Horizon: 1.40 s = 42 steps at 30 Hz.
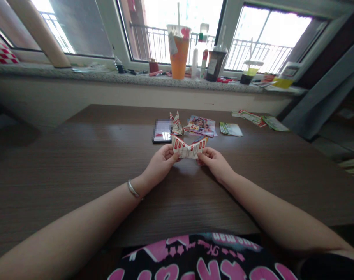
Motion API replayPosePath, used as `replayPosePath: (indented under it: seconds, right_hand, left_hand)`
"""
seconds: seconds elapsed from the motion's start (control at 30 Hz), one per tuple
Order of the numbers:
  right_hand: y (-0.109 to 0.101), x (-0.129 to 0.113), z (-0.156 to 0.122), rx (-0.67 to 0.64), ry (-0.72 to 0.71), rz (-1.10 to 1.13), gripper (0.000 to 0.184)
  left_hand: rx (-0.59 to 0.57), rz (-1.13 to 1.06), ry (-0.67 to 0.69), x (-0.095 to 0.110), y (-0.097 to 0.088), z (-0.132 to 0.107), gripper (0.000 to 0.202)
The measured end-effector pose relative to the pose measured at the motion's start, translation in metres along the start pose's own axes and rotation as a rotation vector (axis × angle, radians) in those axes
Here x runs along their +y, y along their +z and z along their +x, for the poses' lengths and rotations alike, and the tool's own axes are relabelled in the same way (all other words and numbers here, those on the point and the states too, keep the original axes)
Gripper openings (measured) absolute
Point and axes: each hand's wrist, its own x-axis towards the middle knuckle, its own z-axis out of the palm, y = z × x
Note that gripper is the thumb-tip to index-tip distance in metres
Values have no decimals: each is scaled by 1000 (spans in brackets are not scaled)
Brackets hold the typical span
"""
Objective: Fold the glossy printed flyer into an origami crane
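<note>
Between my two hands is a folded paper (189, 151), printed in red and white, with a V-shaped dip along its top edge. My left hand (162, 158) pinches its left end, thumb in front. At the right end, my right hand (214, 160) grips it the same way. The paper is held just above the brown table (106, 163). Right behind it stands a folded paper figure (177, 123) with pointed tips. A phone (162, 131) with a lit screen lies beside that figure, and colourful printed leaflets (204, 125) lie to its right.
Farther right lie a small stack of green-white cards (231, 129) and more leaflets (252, 118). On the windowsill (106, 77) stand a tall orange drink cup (179, 52), a dark drink cup (215, 64), bottles and small items. A grey curtain (334, 85) hangs at the right.
</note>
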Motion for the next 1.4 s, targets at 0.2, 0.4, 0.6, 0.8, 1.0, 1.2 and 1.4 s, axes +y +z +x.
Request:
replayPosePath:
  seconds: [0.2, 0.4, 0.6, 0.8, 1.0, 1.2, 1.4]
  right_hand:
    - [1, 2, -1, -47, -57, -69, 36]
    - [1, 6, 2, -52, -47, -69, 39]
    - [0, 7, 3, -84, -110, -189, 37]
    - [1, 9, 2, -98, -175, -265, 31]
    - [2, 10, 3, -107, -154, -137, 32]
    - [1, 8, 2, -87, -31, -61, 39]
    - [7, 6, 0, -71, -76, -39, 40]
  left_hand:
    - [-29, 13, -5, -2, 0, 0, 40]
    - [-36, 113, 6, -3, 2, -1, 36]
    - [-29, 304, 24, -6, 2, -2, 29]
    - [-52, 378, 50, -3, 3, -4, 28]
    - [-59, 334, 47, -4, 4, -4, 26]
    - [-38, 289, -26, -5, 4, -4, 28]
    - [-37, 403, 9, -4, 6, -6, 31]
